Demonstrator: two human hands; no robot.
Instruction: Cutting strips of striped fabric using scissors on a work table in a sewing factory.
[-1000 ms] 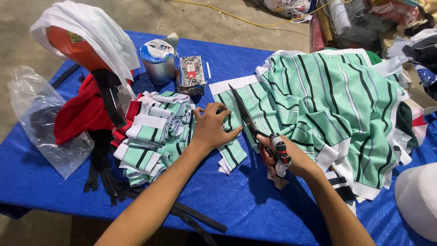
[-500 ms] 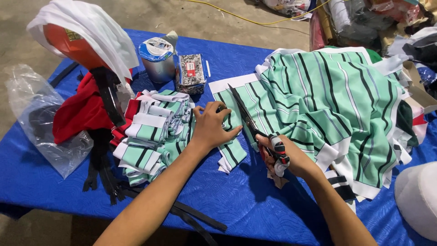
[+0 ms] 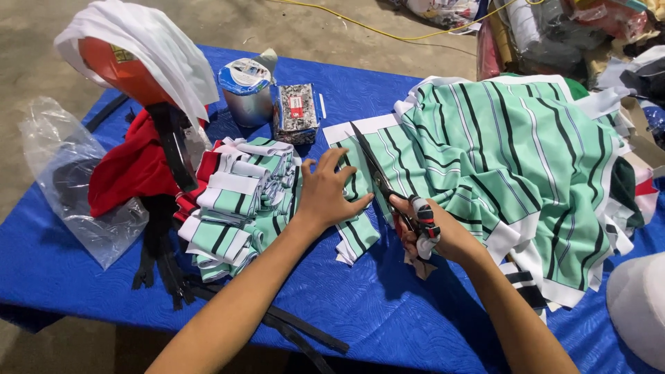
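Note:
My right hand (image 3: 433, 232) grips a pair of scissors (image 3: 377, 173) whose dark blades point away from me into green fabric with black and white stripes (image 3: 526, 159). My left hand (image 3: 325, 194) lies flat, fingers spread, on a strip of that fabric (image 3: 359, 232) just left of the blades. A heap of cut striped pieces (image 3: 239, 201) lies left of my left hand.
Blue table cover (image 3: 374, 318). Red cloth (image 3: 131, 166) and black straps (image 3: 163, 256) lie at the left beside a clear plastic bag (image 3: 69, 180). A tin can (image 3: 246, 93) and a small packet (image 3: 296, 111) stand at the back. White rounded object (image 3: 641, 305) at right edge.
The scissors and both hands stay almost in place; the view has shifted only slightly.

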